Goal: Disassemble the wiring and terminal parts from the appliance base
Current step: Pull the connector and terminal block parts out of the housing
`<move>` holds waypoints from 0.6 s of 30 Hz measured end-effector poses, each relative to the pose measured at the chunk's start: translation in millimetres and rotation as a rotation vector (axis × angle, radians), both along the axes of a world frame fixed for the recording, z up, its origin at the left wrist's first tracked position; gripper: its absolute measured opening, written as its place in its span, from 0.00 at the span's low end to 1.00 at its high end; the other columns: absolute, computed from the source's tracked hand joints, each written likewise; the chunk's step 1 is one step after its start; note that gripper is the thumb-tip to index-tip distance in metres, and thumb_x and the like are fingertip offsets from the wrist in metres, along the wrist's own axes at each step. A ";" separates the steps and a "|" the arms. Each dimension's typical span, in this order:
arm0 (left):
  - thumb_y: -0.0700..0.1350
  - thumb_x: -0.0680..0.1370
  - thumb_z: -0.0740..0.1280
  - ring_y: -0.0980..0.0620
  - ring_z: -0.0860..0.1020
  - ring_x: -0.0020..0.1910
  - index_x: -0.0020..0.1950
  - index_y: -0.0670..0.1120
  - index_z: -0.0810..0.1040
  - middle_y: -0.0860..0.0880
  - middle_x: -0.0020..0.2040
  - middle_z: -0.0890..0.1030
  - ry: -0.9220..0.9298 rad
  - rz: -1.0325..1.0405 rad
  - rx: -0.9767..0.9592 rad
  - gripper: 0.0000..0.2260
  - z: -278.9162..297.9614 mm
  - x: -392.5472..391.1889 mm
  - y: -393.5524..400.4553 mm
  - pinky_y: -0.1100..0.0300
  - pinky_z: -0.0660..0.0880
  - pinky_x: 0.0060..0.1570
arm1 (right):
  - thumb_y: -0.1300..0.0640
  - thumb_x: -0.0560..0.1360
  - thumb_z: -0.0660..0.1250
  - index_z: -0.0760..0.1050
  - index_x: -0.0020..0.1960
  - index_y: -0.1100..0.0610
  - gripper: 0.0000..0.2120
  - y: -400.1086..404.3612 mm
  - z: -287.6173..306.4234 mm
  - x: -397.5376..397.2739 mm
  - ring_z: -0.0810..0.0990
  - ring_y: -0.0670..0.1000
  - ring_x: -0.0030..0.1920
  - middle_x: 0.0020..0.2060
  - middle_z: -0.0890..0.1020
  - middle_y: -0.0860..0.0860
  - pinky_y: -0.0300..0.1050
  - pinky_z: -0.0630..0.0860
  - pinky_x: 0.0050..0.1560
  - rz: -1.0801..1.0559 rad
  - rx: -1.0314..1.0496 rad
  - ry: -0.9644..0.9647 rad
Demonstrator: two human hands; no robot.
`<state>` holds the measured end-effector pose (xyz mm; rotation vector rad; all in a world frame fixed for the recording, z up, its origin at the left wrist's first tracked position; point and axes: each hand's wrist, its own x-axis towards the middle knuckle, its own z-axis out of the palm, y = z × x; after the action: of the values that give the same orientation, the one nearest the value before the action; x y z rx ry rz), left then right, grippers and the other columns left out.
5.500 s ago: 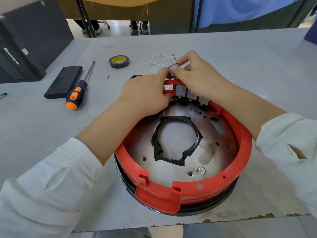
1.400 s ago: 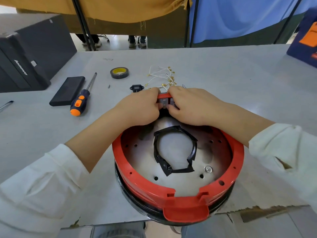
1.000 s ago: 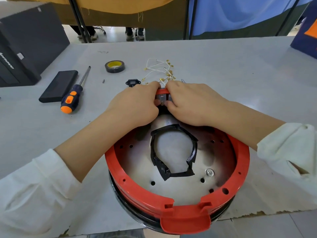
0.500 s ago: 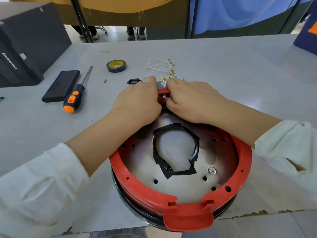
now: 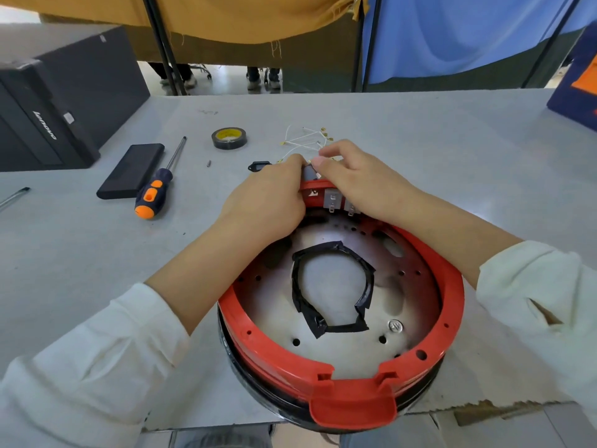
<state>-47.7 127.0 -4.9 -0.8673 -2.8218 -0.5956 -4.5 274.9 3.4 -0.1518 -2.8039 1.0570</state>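
I see the appliance base [image 5: 342,376], a red ring over a black lower rim with a bare metal plate inside, sitting on the grey table [image 5: 420,150] close to its near edge, its red tab pointing toward me; a ragged loop of black tape [image 5: 300,286] lies on the plate around a central patch; my left hand [image 5: 265,202] rests over the far rim of the base with its fingers curled down onto a small dark terminal part [image 5: 309,172] at the top of the rim, gripping it from the left; my right hand [image 5: 352,176] meets it from the other side, thumb and forefinger pinching the same part, the remaining fingers lifted a little above; just below the hands, on the inner wall of the red ring, two metal terminal tabs [image 5: 332,202] show, partly covered by my right wrist; beyond the hands a loose bundle of white wires [image 5: 303,139] with small brass ends lies on the table, apart from the base; a small black connector [image 5: 260,165] sits just left of my left fingers; further left lie a roll of black tape [image 5: 229,138], a screwdriver [image 5: 158,185] with an orange and dark handle, and a flat black case [image 5: 130,171]; a black computer tower [image 5: 64,95] stands at the far left.
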 end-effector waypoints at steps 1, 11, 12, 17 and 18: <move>0.38 0.74 0.57 0.43 0.70 0.39 0.59 0.46 0.69 0.47 0.44 0.74 -0.006 -0.003 0.003 0.14 0.5 0.5 -0.2 0.53 0.69 0.37 | 0.36 0.76 0.55 0.69 0.64 0.46 0.21 0.8 -0.2 -1.9 0.77 0.47 0.54 0.49 0.78 0.41 0.50 0.70 0.61 0.008 0.003 -0.009; 0.41 0.75 0.61 0.40 0.75 0.58 0.76 0.54 0.53 0.46 0.63 0.76 -0.036 -0.071 -0.053 0.31 -2.8 -1.9 -1.5 0.54 0.69 0.43 | 0.45 0.73 0.69 0.74 0.61 0.53 0.19 6.2 -1.6 -9.7 0.77 0.41 0.42 0.39 0.79 0.41 0.40 0.72 0.45 -0.016 -0.122 0.038; 0.42 0.76 0.62 0.41 0.75 0.58 0.76 0.54 0.52 0.47 0.64 0.76 -0.043 -0.068 -0.055 0.32 -3.0 -3.1 -1.6 0.54 0.69 0.43 | 0.46 0.73 0.69 0.75 0.59 0.53 0.18 6.2 -1.5 -10.7 0.77 0.41 0.41 0.38 0.79 0.41 0.38 0.71 0.42 -0.021 -0.146 0.041; 0.44 0.75 0.63 0.42 0.75 0.59 0.76 0.52 0.53 0.50 0.64 0.77 -0.127 0.004 -0.063 0.31 -0.9 -4.7 -1.0 0.51 0.73 0.51 | 0.48 0.72 0.72 0.79 0.47 0.50 0.07 9.0 2.3 -14.4 0.80 0.40 0.37 0.39 0.83 0.45 0.32 0.75 0.41 -0.035 -0.298 0.046; 0.45 0.75 0.64 0.42 0.76 0.58 0.73 0.49 0.59 0.49 0.62 0.78 -0.141 0.047 -0.052 0.27 -0.8 -5.5 -1.0 0.51 0.74 0.51 | 0.48 0.72 0.71 0.80 0.48 0.50 0.08 12.1 4.7 -14.8 0.80 0.39 0.35 0.41 0.83 0.45 0.31 0.75 0.37 -0.057 -0.362 0.059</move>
<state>-53.2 126.0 -5.7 -0.7942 -2.9877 -0.6025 -19.3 287.0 8.1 -0.2324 -2.5144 1.5171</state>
